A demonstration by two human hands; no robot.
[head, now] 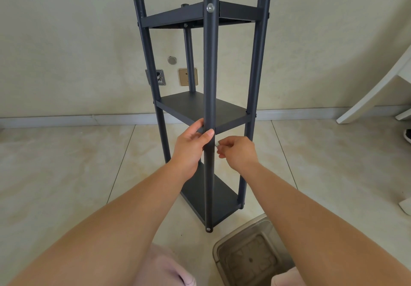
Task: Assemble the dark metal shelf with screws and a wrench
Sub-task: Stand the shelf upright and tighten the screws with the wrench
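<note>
Shelf stands on the floor before me; my left hand grips its near post at the middle tier, my right hand pinches a screw beside it. Fumbled, it drops; misaligned holes could cross-thread it.

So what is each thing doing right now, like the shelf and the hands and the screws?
shelf: standing upright on the floor, three boards in place
front pole: gripped by the left hand
top screw: already in the front pole
left hand: wrapped round the front pole at the middle board
right hand: pinching a small silver part beside the pole
metal tray: lying on the floor
</note>
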